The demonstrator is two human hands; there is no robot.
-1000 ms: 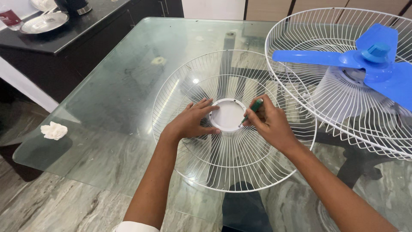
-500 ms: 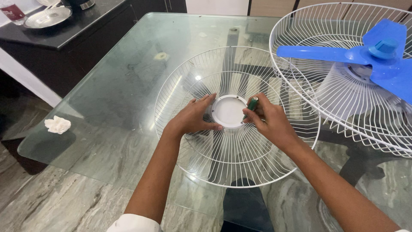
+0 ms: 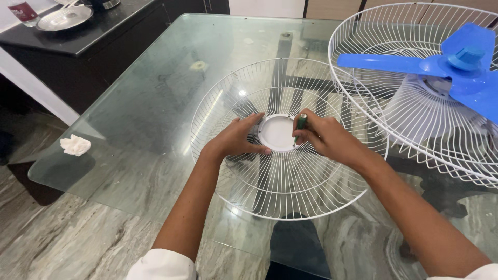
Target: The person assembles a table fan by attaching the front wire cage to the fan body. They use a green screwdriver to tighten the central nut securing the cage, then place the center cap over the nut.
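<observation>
A white wire fan guard (image 3: 290,181) lies dish-up on the glass table (image 3: 155,119). Its round white centre plate (image 3: 277,132) sits between my hands. My left hand (image 3: 236,139) rests on the guard's wires at the plate's left rim, fingers spread along it. My right hand (image 3: 324,136) grips a green-handled screwdriver (image 3: 300,123), held nearly upright with its tip at the plate's right rim.
To the right stands the fan body with a blue blade (image 3: 436,67) inside its rear white guard (image 3: 363,93). A crumpled white cloth (image 3: 75,144) lies near the table's left edge. A black counter (image 3: 78,31) with a steel plate (image 3: 64,18) is at the back left.
The screwdriver has gone from slanted to nearly upright, and my right hand has turned over the plate's right rim. My left hand stays at the plate's left rim.
</observation>
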